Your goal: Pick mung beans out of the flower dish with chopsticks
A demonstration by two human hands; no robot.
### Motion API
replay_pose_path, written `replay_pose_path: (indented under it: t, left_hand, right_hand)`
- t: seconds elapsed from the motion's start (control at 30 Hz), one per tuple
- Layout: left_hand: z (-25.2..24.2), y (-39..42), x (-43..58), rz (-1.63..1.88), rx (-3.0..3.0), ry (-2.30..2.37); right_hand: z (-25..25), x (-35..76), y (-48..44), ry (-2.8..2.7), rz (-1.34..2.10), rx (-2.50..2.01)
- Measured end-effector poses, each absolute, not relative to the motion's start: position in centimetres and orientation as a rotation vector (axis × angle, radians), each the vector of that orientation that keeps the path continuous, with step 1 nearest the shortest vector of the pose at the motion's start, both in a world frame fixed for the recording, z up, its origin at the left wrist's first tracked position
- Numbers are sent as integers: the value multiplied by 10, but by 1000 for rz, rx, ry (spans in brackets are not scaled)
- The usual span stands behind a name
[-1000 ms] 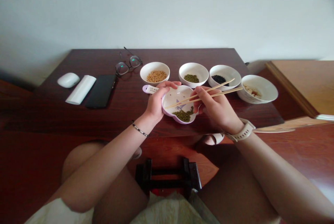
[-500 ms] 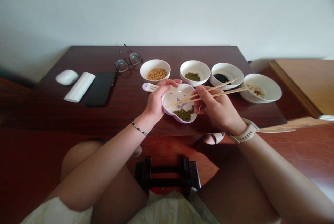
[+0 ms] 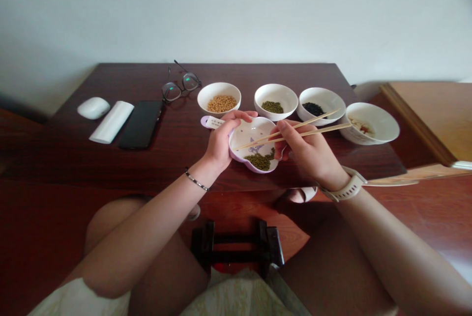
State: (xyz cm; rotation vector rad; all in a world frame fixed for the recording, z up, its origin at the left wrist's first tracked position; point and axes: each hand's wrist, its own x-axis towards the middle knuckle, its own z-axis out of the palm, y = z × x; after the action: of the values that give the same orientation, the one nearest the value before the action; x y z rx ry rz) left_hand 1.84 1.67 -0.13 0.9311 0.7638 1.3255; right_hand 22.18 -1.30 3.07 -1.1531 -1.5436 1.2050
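Note:
My left hand [image 3: 222,144] is closed around the side of a lilac-rimmed, handled bowl [image 3: 250,131], which tilts toward me at the table's front edge. Green mung beans [image 3: 260,160] lie heaped in its near part. A pair of wooden chopsticks [image 3: 313,132] is held in my right hand [image 3: 304,151], their tips inside the bowl over a printed purple figure. I see no bean between the tips. Behind stand white bowls: one with yellow soybeans [image 3: 221,103], one with green beans [image 3: 272,107], one with black beans [image 3: 313,109], and a larger bowl [image 3: 383,122] with pale and reddish pieces.
On the left of the dark wooden table [image 3: 177,158] lie a white rounded case [image 3: 93,108], a white oblong object [image 3: 112,122], a black phone [image 3: 140,125] and eyeglasses [image 3: 181,88]. A lighter wooden surface [image 3: 435,119] adjoins at right. A wall rises behind.
Almost nothing differs; the view has shifted very slightly. Both hands, the bowl and the chopsticks keep their places.

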Motion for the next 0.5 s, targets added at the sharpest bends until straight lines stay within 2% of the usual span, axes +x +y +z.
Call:
replay_pose_path:
  t: [0.5]
  left_hand:
    - [2, 15, 19, 1316, 910, 773]
  right_hand:
    - [35, 221, -17, -1635, 1139, -1179]
